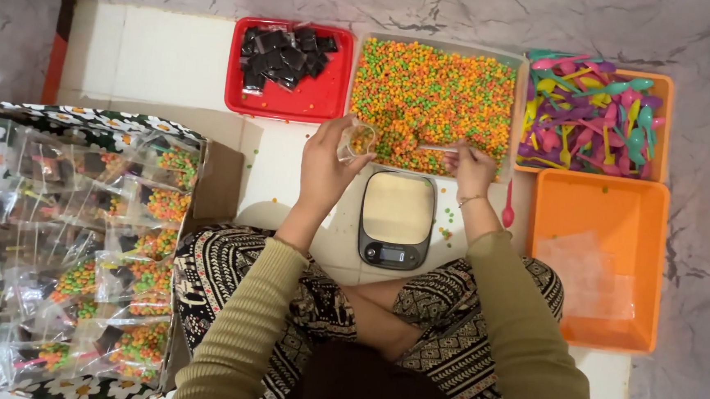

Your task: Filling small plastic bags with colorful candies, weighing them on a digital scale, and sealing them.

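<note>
Left hand (pixel 328 161) grips a small clear bag (pixel 359 140); right hand (pixel 472 167) grips a scoop (pixel 438 148) in the candy tray (pixel 433 106). Hold the bag's mouth wide, close to the scoop.

Scale (pixel 396 219) sits on the floor just in front of my knees; it is my landmark. Far-left of it: red tray (pixel 325 99) holding dark sachets (pixel 284 55). Far-right of it: orange tray (pixel 662 120) full of coloured plastic spoons (pixel 590 115). Right of it: a second orange bin (pixel 617 207) with clear bags (pixel 588 275) inside. One pink spoon (pixel 508 207) lies between scale and that bin. Left of it: floral box (pixel 15 117) of filled packets (pixel 113 267).
</note>
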